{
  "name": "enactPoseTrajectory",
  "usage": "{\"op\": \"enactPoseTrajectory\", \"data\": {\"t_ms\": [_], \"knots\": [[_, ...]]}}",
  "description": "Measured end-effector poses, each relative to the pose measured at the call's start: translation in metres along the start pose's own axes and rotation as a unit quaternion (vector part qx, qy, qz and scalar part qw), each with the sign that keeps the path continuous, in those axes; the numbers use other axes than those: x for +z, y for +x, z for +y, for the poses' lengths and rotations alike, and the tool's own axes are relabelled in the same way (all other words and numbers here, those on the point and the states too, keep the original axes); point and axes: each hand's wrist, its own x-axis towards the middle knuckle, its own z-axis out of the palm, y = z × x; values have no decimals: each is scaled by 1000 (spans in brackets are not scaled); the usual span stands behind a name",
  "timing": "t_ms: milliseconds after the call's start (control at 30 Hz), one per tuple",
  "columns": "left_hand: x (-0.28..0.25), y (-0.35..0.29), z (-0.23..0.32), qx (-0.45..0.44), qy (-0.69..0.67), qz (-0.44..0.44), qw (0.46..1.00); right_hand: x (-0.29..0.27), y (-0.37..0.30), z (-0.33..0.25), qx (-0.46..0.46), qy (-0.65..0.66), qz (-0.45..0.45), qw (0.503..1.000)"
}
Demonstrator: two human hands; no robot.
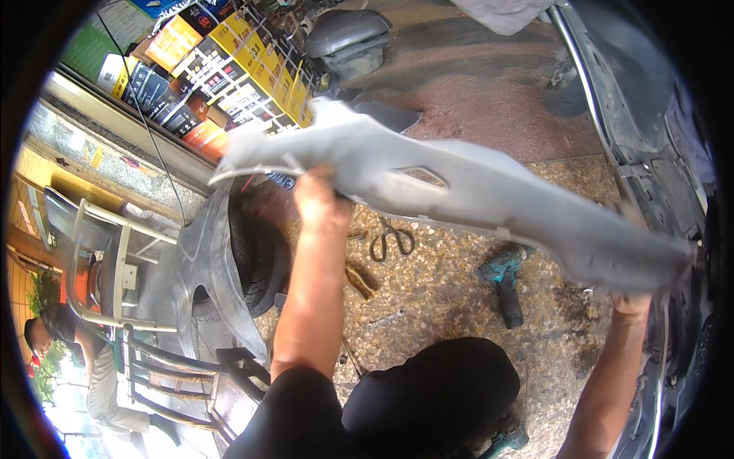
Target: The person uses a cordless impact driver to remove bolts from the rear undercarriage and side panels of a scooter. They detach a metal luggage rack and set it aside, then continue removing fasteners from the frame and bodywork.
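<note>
A long grey plastic car trim panel [489, 183] stretches across the view, raised above the floor and blurred by motion. Near its left end, my left hand [321, 197] is closed on the lower edge. My right hand [631, 304] grips the right end from below, its fingers partly hidden behind the panel. That end is close to the car's door opening [650, 145]; whether they touch, I cannot tell. Below the panel, a teal cordless drill [503, 274] lies on the speckled floor, with black-handled scissors [394, 240] to its left.
A wrench [388, 318] and a second teal tool [511, 439] lie on the floor. A tyre [264, 264] and another grey curved panel [208, 268] stand at left, by chairs [115, 260] and a seated person [95, 367]. Stacked cartons [237, 65] fill the far left.
</note>
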Motion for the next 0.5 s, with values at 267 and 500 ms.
{"op": "enactPoseTrajectory", "data": {"t_ms": [267, 500], "knots": [[-112, 144, 115, 126, 114, 133, 976, 14, -11, 81, 275, 67, -31, 959], [-191, 294, 174, 169, 360, 47, 916, -55, -107, 122, 446, 48, 117, 886]]}}
